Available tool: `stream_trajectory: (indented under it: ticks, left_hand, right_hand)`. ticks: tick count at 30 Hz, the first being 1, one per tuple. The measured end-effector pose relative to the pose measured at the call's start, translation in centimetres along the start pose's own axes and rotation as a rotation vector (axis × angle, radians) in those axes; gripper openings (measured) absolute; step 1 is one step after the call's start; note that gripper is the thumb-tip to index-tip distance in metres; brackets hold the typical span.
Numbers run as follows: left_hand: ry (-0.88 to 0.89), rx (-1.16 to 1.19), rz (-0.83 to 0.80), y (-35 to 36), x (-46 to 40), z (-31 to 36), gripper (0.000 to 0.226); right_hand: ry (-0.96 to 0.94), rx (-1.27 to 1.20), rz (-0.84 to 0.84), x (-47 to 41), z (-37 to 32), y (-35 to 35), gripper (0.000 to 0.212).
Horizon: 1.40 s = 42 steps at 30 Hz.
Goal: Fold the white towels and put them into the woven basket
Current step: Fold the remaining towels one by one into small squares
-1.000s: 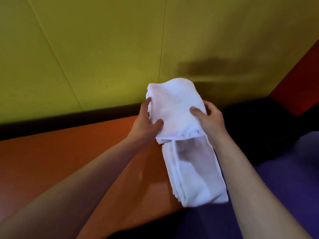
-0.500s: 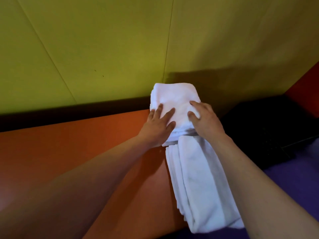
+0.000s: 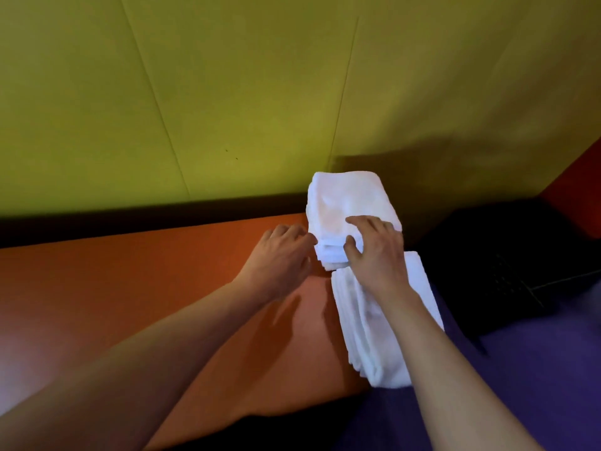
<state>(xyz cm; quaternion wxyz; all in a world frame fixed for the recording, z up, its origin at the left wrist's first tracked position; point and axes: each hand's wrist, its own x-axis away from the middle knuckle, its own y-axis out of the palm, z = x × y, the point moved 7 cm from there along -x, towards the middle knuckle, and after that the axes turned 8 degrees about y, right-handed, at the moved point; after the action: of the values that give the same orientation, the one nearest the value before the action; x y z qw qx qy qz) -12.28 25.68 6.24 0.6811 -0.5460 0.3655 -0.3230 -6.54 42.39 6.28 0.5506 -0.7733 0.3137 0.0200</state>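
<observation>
Orange tabletop [image 3: 130, 288] lies open leftward; yellow wall [image 3: 227, 92] blocks behind the folded towel [image 3: 344, 203].

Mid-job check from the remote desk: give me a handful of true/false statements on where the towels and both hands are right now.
1. The right hand rests on the far folded towel. True.
2. A woven basket stands beside the towels. False: no basket is in view.
3. A second folded towel lies nearer the person. True.
4. The left hand is lifting a towel in the air. False: it is at the far towel's left edge, low over the orange table.
5. The wall is blue. False: yellow-green.
</observation>
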Motion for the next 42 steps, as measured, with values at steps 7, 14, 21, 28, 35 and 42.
stream_trajectory:
  ticks: [7,14,21,28,35,42]
  left_hand:
    - [-0.099,-0.032,0.058,-3.4,11.0,-1.7,0.035]
    - [-0.240,-0.067,0.111,-5.9,22.9,-4.8,0.034]
    - [-0.557,-0.046,0.154,-7.4,35.8,-10.1,0.043]
    - [-0.784,-0.076,0.207,-10.4,48.1,-15.9,0.046]
    - [-0.979,-0.121,0.250,-12.6,60.2,-22.4,0.049]
    - [-1.129,-0.158,0.285,-11.8,70.5,-28.3,0.047]
  right_hand:
    - [-0.019,-0.149,-0.014,8.0,-6.2,0.2,0.038]
    - [-0.090,-0.180,-0.163,14.9,-15.1,2.7,0.044]
    - [-0.233,-0.213,-0.324,19.8,-25.9,5.4,0.052]
    - [-0.397,-0.213,-0.448,23.8,-38.8,9.0,0.055]
    - [-0.543,-0.228,-0.550,28.2,-53.3,13.4,0.056]
    - [-0.685,-0.228,-0.678,33.5,-65.1,18.8,0.056]
